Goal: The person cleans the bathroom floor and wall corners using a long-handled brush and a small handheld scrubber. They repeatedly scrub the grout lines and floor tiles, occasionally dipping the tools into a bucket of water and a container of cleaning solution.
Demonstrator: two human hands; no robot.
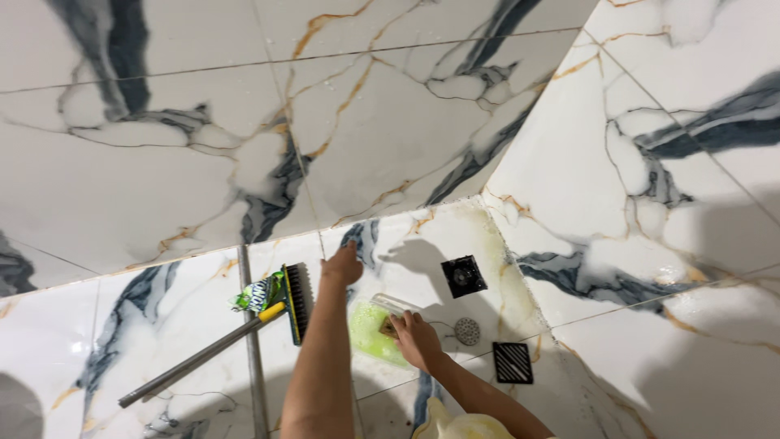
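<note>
Both hands on glossy marble tile — right gripping a scrubber.

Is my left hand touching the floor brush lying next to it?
Apart. The head view shows bare tile between the left hand, pressed flat on the floor, and the floor brush.

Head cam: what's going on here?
A person is bent over a wet marble-patterned tile floor in a corner. The left hand presses flat on the floor; the right hand holds a small brown scrubbing pad on a patch of green foam. A long-handled black brush lies alongside, near an open square drain.
</note>
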